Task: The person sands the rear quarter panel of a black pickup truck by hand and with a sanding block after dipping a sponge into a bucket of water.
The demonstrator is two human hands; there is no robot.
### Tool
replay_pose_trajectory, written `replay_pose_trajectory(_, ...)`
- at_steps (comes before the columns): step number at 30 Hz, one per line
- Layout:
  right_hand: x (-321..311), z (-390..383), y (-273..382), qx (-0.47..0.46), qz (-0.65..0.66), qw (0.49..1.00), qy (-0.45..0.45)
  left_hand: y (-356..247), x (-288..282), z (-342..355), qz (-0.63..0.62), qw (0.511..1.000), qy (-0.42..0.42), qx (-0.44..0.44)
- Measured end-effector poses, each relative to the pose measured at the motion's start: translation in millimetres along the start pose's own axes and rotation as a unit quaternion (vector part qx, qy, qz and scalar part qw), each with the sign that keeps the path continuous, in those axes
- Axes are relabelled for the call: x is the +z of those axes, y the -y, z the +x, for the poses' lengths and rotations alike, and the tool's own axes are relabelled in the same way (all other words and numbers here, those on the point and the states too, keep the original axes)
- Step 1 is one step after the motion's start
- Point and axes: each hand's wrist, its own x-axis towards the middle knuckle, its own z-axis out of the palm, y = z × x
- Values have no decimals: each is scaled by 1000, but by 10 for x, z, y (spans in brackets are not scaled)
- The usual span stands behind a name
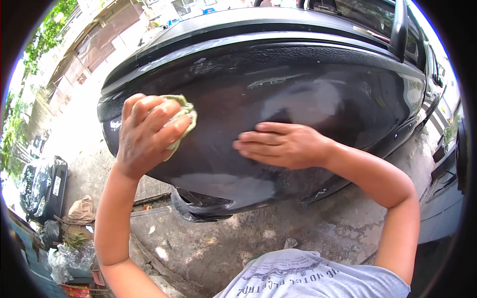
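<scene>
A glossy black vehicle body panel [218, 154] curves across the middle of the view. My left hand [149, 131] is closed around a crumpled pale green cloth [189, 110], which bunches out past the fingers over the panel's left part. To the right, my right hand [285, 145] lies flat with its fingers stretched toward the left, palm down at the panel, holding nothing. Its palm side is hidden. Whitish smears and reflections show on the black surface above and around the hands.
A black bar [399, 32] rises from the vehicle at the upper right. Below the panel hangs a dark lower piece [201, 204] over concrete ground [278, 231]. At the left stand another dark car [43, 191], a tan sack [81, 209] and clear plastic bags [72, 258].
</scene>
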Motion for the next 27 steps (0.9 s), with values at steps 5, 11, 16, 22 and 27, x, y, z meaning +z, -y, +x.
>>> replay_pose_trajectory(5, 13, 730, 116, 19, -38, 999, -31, 156, -62, 100, -47, 999, -8, 8)
replay_pose_trajectory(11, 166, 1895, 283, 73, -15, 997, -35, 403, -347, -401, -81, 975, -119, -168)
replay_pose_trajectory(16, -88, 1028, 124, 86, -44, 995, -5, -123, -596, -2116, -30, 924, -86, -370)
replay_pose_trajectory(22, 46, 1912, 198, 81, -52, 994, -46, -1784, -20, -3363, -276, 672, -75, -683)
replay_pose_trajectory(27, 437, 3106, 326, 55, -56, 990, -118, -2601, 325, -3258, -405, 547, -92, -727)
